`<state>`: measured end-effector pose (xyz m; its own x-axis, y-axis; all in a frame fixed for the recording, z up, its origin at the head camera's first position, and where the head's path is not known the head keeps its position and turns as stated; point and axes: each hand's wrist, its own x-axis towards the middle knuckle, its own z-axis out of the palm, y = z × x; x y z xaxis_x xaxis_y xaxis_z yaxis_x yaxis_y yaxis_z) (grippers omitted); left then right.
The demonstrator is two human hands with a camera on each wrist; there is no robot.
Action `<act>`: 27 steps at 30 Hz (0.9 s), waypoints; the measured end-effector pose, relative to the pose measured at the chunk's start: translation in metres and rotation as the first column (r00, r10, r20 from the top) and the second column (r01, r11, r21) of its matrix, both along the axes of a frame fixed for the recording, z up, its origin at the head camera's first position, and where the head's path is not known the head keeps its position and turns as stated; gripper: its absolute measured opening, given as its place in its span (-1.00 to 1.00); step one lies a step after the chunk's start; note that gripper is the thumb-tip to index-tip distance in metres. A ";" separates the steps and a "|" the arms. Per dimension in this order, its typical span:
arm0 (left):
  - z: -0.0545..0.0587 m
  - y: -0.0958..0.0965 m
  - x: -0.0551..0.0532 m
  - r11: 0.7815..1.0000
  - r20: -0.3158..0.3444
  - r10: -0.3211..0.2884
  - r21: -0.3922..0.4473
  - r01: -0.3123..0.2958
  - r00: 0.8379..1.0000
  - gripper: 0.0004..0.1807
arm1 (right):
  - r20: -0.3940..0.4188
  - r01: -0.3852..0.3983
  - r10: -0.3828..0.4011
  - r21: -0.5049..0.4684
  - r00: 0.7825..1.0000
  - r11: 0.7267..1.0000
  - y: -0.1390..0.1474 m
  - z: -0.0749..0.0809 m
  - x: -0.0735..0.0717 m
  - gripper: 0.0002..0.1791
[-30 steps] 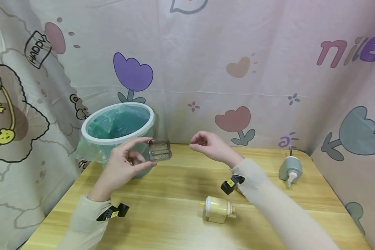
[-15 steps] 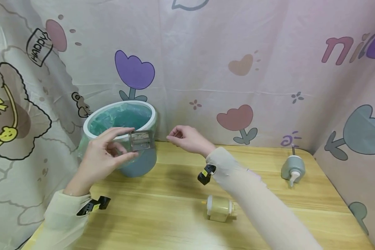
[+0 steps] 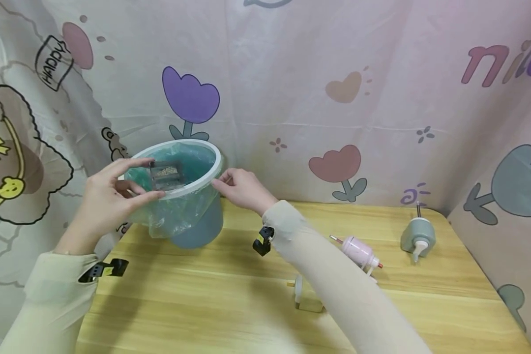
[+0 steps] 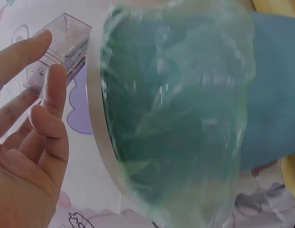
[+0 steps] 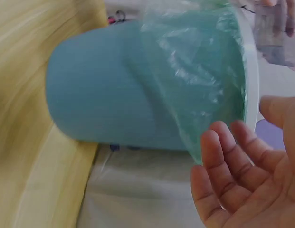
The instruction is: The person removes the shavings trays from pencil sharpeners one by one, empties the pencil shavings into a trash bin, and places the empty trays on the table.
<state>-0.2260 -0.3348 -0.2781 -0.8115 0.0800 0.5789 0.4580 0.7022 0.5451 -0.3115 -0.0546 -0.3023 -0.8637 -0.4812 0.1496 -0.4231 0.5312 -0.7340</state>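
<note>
My left hand (image 3: 103, 196) pinches a small clear shavings drawer (image 3: 166, 173) by its edges, between the thumb and a finger. Pale shavings show inside it. In the head view the drawer overlaps the opening of the blue waste bin (image 3: 205, 228), tilted toward it; the left wrist view puts the drawer (image 4: 66, 35) just outside the white rim (image 4: 96, 95). Close to the bin's right side is my right hand (image 3: 244, 189). Its fingers are loosely bent and nothing shows between them; whether they touch the rim I cannot tell.
A green plastic liner (image 3: 177, 216) hangs over the bin's rim. On the wooden table stand a pink pencil sharpener (image 3: 357, 250), a grey one (image 3: 418, 238) with a pencil in it, and a yellow one (image 3: 309, 301) partly behind my right forearm. A printed curtain (image 3: 265, 73) closes the back.
Both hands have moved left toward the bin. The left has carried the shavings drawer to the bin's mouth and tipped it, while the right has come up beside the rim. The pink sharpener has come into view.
</note>
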 end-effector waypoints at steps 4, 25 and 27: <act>0.006 -0.009 -0.006 0.999 0.017 0.048 -0.025 -0.048 0.999 -0.24 | 0.030 0.055 -0.054 -0.054 0.998 0.997 -0.010 0.005 0.000 -0.60; 0.027 -0.009 -0.038 0.859 0.006 0.109 -0.504 -0.092 0.994 -0.23 | 0.422 0.174 -0.014 -0.343 0.906 0.923 -0.034 0.002 -0.004 -0.55; 0.027 -0.008 -0.040 0.836 -0.002 0.095 -0.543 -0.081 0.995 -0.23 | 0.434 0.184 -0.007 -0.367 0.901 0.912 -0.035 0.001 -0.003 -0.56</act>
